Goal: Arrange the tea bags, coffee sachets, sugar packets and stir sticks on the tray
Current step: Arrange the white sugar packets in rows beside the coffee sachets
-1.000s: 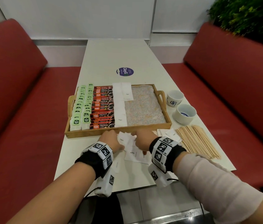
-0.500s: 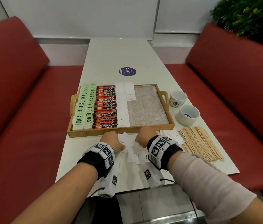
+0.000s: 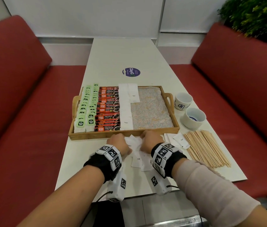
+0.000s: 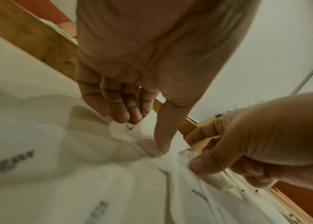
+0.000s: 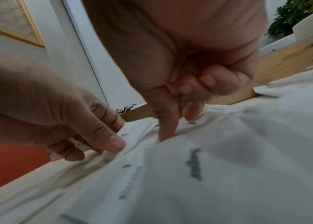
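Loose white sugar packets (image 3: 139, 154) lie in a heap on the table just in front of the wooden tray (image 3: 123, 134). My left hand (image 3: 121, 140) pinches a packet (image 4: 147, 125) between thumb and curled fingers. My right hand (image 3: 145, 138) pinches another packet (image 5: 199, 128) from the same heap, thumb against forefinger. On the tray stand rows of green tea bags (image 3: 86, 110), red coffee sachets (image 3: 108, 108) and sugar packets (image 3: 126, 108). A short second sugar column (image 3: 133, 94) starts at the back. Wooden stir sticks (image 3: 206, 148) lie right of the heap.
Two white cups (image 3: 193, 117) stand right of the tray. More sugar packets (image 3: 180, 140) lie beside the sticks. The tray's right half (image 3: 150, 110) shows its speckled floor. Red benches (image 3: 23, 112) flank the table, and a plant (image 3: 252, 15) stands at the back right.
Both hands have stayed at the heap, working the packets with their fingers and drawing them together. The head view has shifted slightly.
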Motion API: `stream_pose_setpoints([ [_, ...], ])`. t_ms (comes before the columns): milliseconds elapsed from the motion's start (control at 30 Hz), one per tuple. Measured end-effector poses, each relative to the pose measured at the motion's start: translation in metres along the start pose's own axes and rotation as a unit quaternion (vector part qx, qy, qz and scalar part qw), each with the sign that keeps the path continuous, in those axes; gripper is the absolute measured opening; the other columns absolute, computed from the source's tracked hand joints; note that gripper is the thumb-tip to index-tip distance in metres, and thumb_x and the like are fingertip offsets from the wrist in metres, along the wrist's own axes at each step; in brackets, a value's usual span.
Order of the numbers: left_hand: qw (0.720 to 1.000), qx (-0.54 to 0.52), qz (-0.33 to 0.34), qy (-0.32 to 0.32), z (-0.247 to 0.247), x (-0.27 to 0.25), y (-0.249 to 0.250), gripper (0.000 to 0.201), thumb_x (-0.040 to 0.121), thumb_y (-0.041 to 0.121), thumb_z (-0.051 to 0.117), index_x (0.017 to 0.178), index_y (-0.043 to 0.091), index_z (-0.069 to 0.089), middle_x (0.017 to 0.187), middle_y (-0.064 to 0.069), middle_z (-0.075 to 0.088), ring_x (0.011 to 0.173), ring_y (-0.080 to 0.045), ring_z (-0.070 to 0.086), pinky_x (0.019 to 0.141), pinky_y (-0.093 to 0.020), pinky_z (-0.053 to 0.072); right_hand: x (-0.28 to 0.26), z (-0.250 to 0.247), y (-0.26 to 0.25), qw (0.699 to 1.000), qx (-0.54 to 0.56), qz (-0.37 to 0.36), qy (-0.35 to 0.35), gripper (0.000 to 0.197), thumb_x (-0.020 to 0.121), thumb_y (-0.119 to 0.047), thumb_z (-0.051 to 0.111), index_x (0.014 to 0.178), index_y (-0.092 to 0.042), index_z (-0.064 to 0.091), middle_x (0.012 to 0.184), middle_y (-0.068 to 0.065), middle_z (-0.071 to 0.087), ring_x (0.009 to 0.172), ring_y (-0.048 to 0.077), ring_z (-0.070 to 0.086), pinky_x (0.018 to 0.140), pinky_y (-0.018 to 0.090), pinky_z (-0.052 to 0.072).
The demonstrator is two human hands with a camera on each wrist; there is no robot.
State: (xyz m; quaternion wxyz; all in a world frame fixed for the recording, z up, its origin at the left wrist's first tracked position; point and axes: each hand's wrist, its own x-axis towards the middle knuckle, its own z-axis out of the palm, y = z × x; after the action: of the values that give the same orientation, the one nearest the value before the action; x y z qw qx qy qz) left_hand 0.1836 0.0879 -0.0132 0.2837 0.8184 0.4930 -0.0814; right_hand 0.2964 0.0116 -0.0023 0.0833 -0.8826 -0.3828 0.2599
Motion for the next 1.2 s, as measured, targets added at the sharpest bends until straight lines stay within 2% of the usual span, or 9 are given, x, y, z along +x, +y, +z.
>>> stream_pose_setpoints([
  [233,1.000,0.020,0.012,-0.006,-0.005,0.003,0.005,0.045,0.075,0.028,0.076,0.114,0.010,0.062,0.116,-0.006,0.064,0.109,-0.023,0.059,0.092,-0.033,0.048,-0.007,-0.014,0.009,1.000,0.019,0.006,-0.022,0.042,0.077,-0.006,0.070,0.117,-0.016,0.062,0.111,0.005,0.066,0.096,0.023,0.066,0.084,0.031,0.055],
  [400,1.000,0.023,0.018,-0.009,-0.002,0.003,0.009,0.042,0.074,0.026,0.077,0.111,0.011,0.064,0.114,-0.005,0.066,0.105,-0.022,0.061,0.092,-0.034,0.050,-0.005,-0.012,0.007,0.994,0.102,0.018,-0.025,0.038,0.076,-0.012,0.076,0.112,-0.017,0.066,0.110,0.003,0.068,0.097,0.021,0.064,0.083,0.029,0.053],
  [533,1.000,0.010,0.019,0.005,-0.001,0.001,0.007,0.050,0.072,0.029,0.079,0.115,0.012,0.059,0.116,-0.005,0.064,0.106,-0.023,0.060,0.093,-0.036,0.049,-0.004,-0.010,0.005,0.986,0.166,0.006,-0.018,0.032,0.074,-0.014,0.079,0.104,-0.016,0.066,0.107,0.002,0.066,0.099,0.019,0.062,0.083,0.029,0.050],
  [667,0.999,-0.042,0.019,0.018,0.000,0.000,0.002,0.050,0.069,0.027,0.081,0.110,0.015,0.056,0.111,-0.003,0.063,0.102,-0.023,0.059,0.089,-0.034,0.049,0.001,-0.010,0.007,0.982,0.189,-0.016,-0.007,0.022,0.074,-0.016,0.079,0.085,-0.021,0.060,0.091,-0.002,0.062,0.088,0.016,0.059,0.079,0.028,0.049],
  [833,0.992,-0.119,0.017,0.023,0.003,-0.002,-0.004,0.048,0.066,0.023,0.083,0.101,0.021,0.050,0.103,0.002,0.062,0.093,-0.017,0.059,0.079,-0.029,0.048,0.004,-0.007,0.007,0.977,0.207,-0.030,-0.029,0.030,0.071,-0.017,0.082,0.093,-0.014,0.063,0.085,-0.002,0.061,0.082,0.016,0.058,0.078,0.029,0.049],
  [933,0.989,-0.146,0.023,0.026,0.004,-0.005,-0.005,0.049,0.065,0.022,0.083,0.100,0.022,0.048,0.103,0.002,0.062,0.092,-0.017,0.059,0.080,-0.030,0.050,0.003,-0.006,0.007,0.980,0.187,-0.049,-0.044,0.021,0.073,-0.019,0.081,0.079,-0.014,0.061,0.075,-0.002,0.059,0.070,0.014,0.056,0.066,0.026,0.047],
  [1033,0.987,-0.157,0.036,0.025,0.002,-0.007,-0.004,0.051,0.068,0.022,0.082,0.110,0.019,0.054,0.108,0.000,0.064,0.098,-0.018,0.061,0.086,-0.032,0.050,0.003,-0.006,0.005,0.979,0.190,-0.059,-0.045,0.027,0.078,-0.019,0.077,0.065,-0.018,0.054,0.064,-0.003,0.054,0.061,0.014,0.052,0.059,0.025,0.043],
  [1100,0.988,-0.144,0.050,0.020,-0.001,-0.006,-0.004,0.049,0.072,0.026,0.080,0.114,0.016,0.060,0.107,0.000,0.067,0.097,-0.018,0.062,0.084,-0.029,0.049,0.004,-0.008,0.003,0.977,0.197,-0.071,-0.043,0.026,0.079,-0.016,0.076,0.064,-0.017,0.054,0.062,-0.003,0.054,0.060,0.015,0.053,0.058,0.026,0.043],
  [1200,0.984,-0.163,0.068,0.017,-0.008,-0.006,-0.003,0.040,0.075,0.028,0.079,0.110,0.016,0.066,0.099,-0.001,0.069,0.091,-0.017,0.063,0.077,-0.025,0.046,0.005,-0.017,0.000,0.969,0.224,-0.098,-0.039,0.025,0.081,-0.012,0.073,0.066,-0.021,0.055,0.062,-0.006,0.055,0.056,0.008,0.052,0.049,0.018,0.040],
])
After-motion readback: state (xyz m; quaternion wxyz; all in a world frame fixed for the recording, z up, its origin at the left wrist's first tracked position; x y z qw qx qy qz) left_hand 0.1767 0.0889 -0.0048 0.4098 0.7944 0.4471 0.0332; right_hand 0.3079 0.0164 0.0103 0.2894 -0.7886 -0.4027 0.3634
